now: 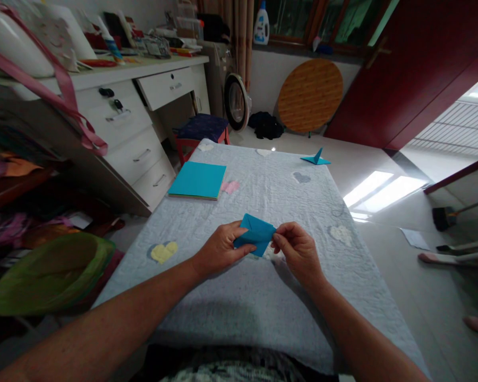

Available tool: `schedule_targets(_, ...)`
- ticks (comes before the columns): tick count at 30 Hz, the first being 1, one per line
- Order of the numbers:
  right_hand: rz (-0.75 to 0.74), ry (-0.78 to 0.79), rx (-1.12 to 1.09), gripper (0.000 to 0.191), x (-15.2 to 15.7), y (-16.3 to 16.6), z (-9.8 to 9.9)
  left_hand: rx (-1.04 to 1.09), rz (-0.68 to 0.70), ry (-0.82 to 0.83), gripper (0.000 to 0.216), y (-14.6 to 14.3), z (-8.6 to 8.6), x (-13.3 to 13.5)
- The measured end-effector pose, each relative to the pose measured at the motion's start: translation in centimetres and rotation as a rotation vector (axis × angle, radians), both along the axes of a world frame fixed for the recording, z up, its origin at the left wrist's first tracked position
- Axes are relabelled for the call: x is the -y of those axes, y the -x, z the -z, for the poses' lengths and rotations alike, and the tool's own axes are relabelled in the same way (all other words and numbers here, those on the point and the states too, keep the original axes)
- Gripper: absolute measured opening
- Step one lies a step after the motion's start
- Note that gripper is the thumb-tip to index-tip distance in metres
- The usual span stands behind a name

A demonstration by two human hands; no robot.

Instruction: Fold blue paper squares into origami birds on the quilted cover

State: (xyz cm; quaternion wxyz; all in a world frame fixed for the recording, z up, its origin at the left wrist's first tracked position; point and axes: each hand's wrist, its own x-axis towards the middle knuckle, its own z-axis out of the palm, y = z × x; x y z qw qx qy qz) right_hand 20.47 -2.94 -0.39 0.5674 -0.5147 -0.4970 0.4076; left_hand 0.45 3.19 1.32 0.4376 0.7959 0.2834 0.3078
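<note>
A folded piece of blue origami paper [258, 232] is held between my two hands, just above the cloth-covered table. My left hand [224, 245] grips its left side, thumb over the near face and fingers partly hidden behind. With thumb and fingertips, my right hand [297, 248] pinches the paper's right corner. A stack of square blue paper [199, 180] lies beyond my left hand. Near the far right corner of the table sits a finished-looking folded blue paper figure [317, 158] with one point standing up.
A pale quilted cloth [287, 196] with heart patches covers the table. A stool [203, 127] stands at its far left end. To the left are a white desk [143, 116] and a green-lined bin [51, 273]. A round wooden board [310, 95] leans against the back wall.
</note>
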Motion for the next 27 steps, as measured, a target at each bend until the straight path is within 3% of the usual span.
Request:
schedule_targets(6,-0.045,-0.036,0.120,0.005,0.2,-0.2,-0.1,0.047,0.013,-0.024,0.010,0.0,0.4,0.1)
schedule_targets(19,-0.028,-0.363,0.444,0.016,0.6,0.3,-1.5,-0.008,0.006,-0.093,0.007,0.0,0.1,0.2)
schedule_targets(27,-0.084,-0.384,0.497,0.026,0.9,0.4,-1.3,0.045,0.012,-0.064,0.006,0.1,0.4,0.0)
